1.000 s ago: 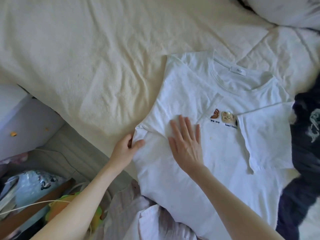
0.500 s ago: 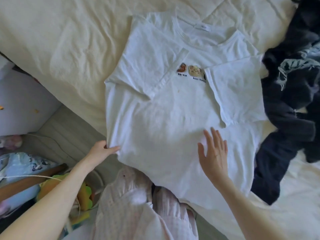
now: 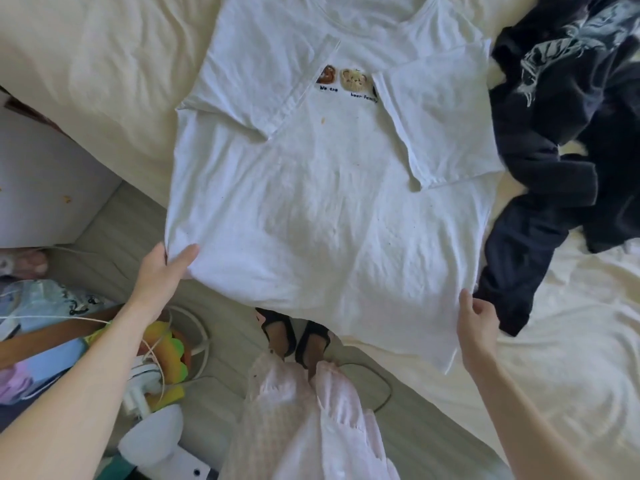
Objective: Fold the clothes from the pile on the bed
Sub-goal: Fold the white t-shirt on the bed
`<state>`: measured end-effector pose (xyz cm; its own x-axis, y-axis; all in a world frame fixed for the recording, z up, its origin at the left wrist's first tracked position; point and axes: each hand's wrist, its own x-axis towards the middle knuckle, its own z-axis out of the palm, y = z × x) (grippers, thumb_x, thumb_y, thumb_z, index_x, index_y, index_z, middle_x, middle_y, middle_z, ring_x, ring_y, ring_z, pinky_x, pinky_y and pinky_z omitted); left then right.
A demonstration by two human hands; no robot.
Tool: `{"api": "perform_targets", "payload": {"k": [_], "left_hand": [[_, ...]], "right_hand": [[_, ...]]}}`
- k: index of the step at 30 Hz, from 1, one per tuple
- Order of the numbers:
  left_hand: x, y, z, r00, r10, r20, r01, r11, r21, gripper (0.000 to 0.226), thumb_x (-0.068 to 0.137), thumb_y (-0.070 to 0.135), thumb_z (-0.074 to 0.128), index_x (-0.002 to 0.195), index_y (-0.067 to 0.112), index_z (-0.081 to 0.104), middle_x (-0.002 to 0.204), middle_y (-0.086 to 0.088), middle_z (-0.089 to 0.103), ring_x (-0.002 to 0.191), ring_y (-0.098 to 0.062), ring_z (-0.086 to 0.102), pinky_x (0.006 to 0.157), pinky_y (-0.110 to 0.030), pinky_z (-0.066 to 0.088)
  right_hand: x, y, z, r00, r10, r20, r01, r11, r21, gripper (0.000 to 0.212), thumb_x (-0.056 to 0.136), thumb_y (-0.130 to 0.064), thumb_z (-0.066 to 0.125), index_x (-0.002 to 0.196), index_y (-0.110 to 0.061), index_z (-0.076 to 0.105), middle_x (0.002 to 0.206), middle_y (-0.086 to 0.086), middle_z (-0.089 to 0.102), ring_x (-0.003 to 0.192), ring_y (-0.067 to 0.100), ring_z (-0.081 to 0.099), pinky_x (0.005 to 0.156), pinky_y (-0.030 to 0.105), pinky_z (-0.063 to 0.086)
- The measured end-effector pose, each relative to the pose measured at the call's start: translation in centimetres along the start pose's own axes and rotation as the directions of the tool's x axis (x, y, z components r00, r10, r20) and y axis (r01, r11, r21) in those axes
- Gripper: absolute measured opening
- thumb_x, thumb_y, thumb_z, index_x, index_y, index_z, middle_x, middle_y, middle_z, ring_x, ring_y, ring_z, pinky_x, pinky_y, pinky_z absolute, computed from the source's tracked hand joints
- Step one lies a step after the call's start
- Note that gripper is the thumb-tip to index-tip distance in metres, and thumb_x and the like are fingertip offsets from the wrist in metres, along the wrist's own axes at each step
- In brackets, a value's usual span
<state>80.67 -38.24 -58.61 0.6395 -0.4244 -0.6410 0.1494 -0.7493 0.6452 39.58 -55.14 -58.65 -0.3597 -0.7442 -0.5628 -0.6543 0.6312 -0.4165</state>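
White T-shirt [image 3: 322,209] printed "We are bear family", left hand [image 3: 166,271] and right hand [image 3: 476,317] pinching its hem corners

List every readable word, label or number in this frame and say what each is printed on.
"We are": on the white T-shirt, under the brown bear patch.
"bear family": on the same shirt, under the tan bear patch; the last letters run under the folded right sleeve.
Pale print on the dark clothes: no letters can be made out.
Nothing else is readable.

Cream bedding [image 3: 104,81] w/ soft daylight, grey wood-look floor [image 3: 221,327], white cabinet [image 3: 45,188] at left, cluttered floor corner.
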Motion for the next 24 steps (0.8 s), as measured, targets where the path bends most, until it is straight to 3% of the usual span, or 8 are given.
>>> {"api": "perform_targets", "payload": {"k": [3, 5, 7, 9, 11, 15, 19, 24], "left_hand": [[-0.8, -1.0, -1.0, 0.998, -0.054, 0.045, 0.052, 0.998, 0.035, 0.020, 0.095, 0.023, 0.053, 0.114, 0.018, 0.057, 0.099, 0.007, 0.063, 0.088, -0.006, 0.059, 0.073, -0.021, 0.042], [-1.2, -1.9, -1.9, 0.988, -0.114, 0.103, 0.104, 0.989, 0.103, 0.024, 0.095, 0.020, 0.053, 0.118, 0.013, 0.059, 0.104, -0.001, 0.064, 0.095, -0.017, 0.059, 0.082, -0.028, 0.042], [-1.6, -2.5, -2.6, 0.976, -0.175, 0.131, 0.153, 0.974, 0.166, 0.024, 0.094, 0.019, 0.056, 0.114, 0.007, 0.062, 0.103, -0.007, 0.065, 0.095, -0.022, 0.059, 0.083, -0.033, 0.042], [-1.7, -2.8, -3.1, 0.974, -0.201, 0.104, 0.179, 0.966, 0.189, 0.021, 0.092, 0.018, 0.058, 0.108, 0.004, 0.063, 0.098, -0.009, 0.064, 0.087, -0.021, 0.058, 0.078, -0.033, 0.042], [-1.7, -2.7, -3.4, 0.977, -0.205, 0.063, 0.191, 0.966, 0.176, 0.018, 0.091, 0.018, 0.060, 0.104, 0.004, 0.061, 0.092, -0.007, 0.062, 0.082, -0.019, 0.057, 0.073, -0.033, 0.043], [-1.5, -2.6, -4.2, 0.969, -0.243, -0.036, 0.246, 0.960, 0.132, 0.020, 0.087, 0.021, 0.066, 0.087, 0.004, 0.055, 0.093, -0.015, 0.058, 0.086, -0.028, 0.052, 0.075, -0.040, 0.041], [-1.8, -2.9, -4.3, 0.970, -0.239, -0.051, 0.244, 0.954, 0.177, 0.030, 0.093, 0.028, 0.058, 0.105, 0.001, 0.052, 0.100, -0.013, 0.055, 0.094, -0.029, 0.052, 0.078, -0.040, 0.043], [-3.2, -3.2, -3.9, 0.996, -0.077, -0.043, 0.084, 0.971, 0.225, 0.021, 0.096, 0.024, 0.052, 0.105, 0.006, 0.048, 0.101, -0.011, 0.054, 0.088, -0.024, 0.052, 0.060, -0.029, 0.040]], "right_hand": [[0.2, 0.9, -0.3, 0.994, 0.108, 0.032, -0.109, 0.994, 0.024, 0.047, 0.096, -0.045, 0.039, 0.066, -0.008, 0.041, 0.064, 0.007, 0.039, 0.059, 0.022, 0.038, 0.058, 0.034, 0.032], [0.2, 1.9, -0.5, 0.980, 0.155, 0.121, -0.159, 0.987, 0.021, 0.046, 0.095, -0.041, 0.046, 0.087, 0.003, 0.057, 0.078, 0.022, 0.053, 0.071, 0.035, 0.051, 0.071, 0.043, 0.045], [-0.1, 2.8, -1.0, 0.961, 0.178, 0.210, -0.193, 0.980, 0.053, 0.031, 0.093, -0.031, 0.054, 0.096, -0.001, 0.061, 0.091, 0.021, 0.063, 0.082, 0.033, 0.060, 0.080, 0.046, 0.048], [-0.4, 3.8, -1.5, 0.952, 0.160, 0.261, -0.187, 0.979, 0.080, 0.018, 0.093, -0.024, 0.057, 0.102, -0.009, 0.062, 0.090, 0.007, 0.065, 0.080, 0.019, 0.060, 0.073, 0.036, 0.047], [-0.8, 4.7, -1.7, 0.958, 0.128, 0.257, -0.157, 0.983, 0.094, 0.020, 0.093, -0.022, 0.056, 0.107, -0.007, 0.061, 0.091, 0.005, 0.064, 0.081, 0.020, 0.059, 0.072, 0.034, 0.045], [-1.2, 5.6, -1.9, 0.991, 0.088, 0.102, -0.092, 0.995, 0.040, 0.028, 0.097, -0.027, 0.047, 0.100, 0.000, 0.053, 0.081, 0.009, 0.052, 0.069, 0.021, 0.048, 0.058, 0.032, 0.037], [-1.5, 5.9, -1.8, 0.998, 0.058, 0.002, -0.058, 0.998, 0.005, 0.023, 0.097, -0.032, 0.043, 0.099, -0.009, 0.047, 0.076, 0.001, 0.048, 0.065, 0.016, 0.046, 0.053, 0.028, 0.035], [-1.9, 7.4, -2.2, 0.996, 0.085, -0.001, -0.085, 0.996, 0.023, 0.034, 0.092, -0.040, 0.049, 0.085, -0.007, 0.053, 0.067, 0.001, 0.047, 0.059, 0.021, 0.046, 0.051, 0.029, 0.034]]}}
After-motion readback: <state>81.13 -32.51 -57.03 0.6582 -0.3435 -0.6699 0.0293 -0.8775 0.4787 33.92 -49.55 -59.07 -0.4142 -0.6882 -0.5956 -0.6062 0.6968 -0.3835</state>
